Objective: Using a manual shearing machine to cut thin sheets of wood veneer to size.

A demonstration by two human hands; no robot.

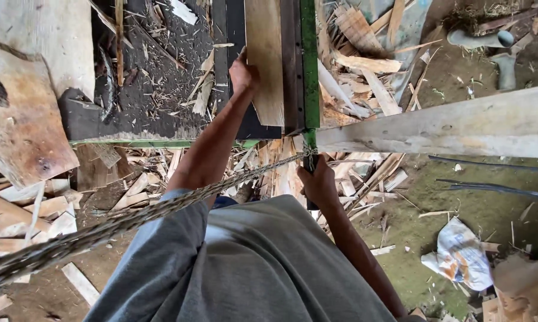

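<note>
My left hand [243, 76] reaches forward and presses against the left edge of a thin wooden sheet [264, 59] lying on a dark machine bed [155, 89]. Lower down, my right hand [318, 180] is closed around a dark handle under the green metal rail [309, 65], where a twisted rope [161, 209] is tied on. The rope runs from there to the lower left across my grey shirt.
A pale wooden beam [447, 128] crosses at right. Wood scraps and splinters [364, 59] cover the ground around the machine. A worn wooden board [18, 119] lies at left, a crumpled sack [459, 253] at lower right, grey pipe pieces [489, 42] top right.
</note>
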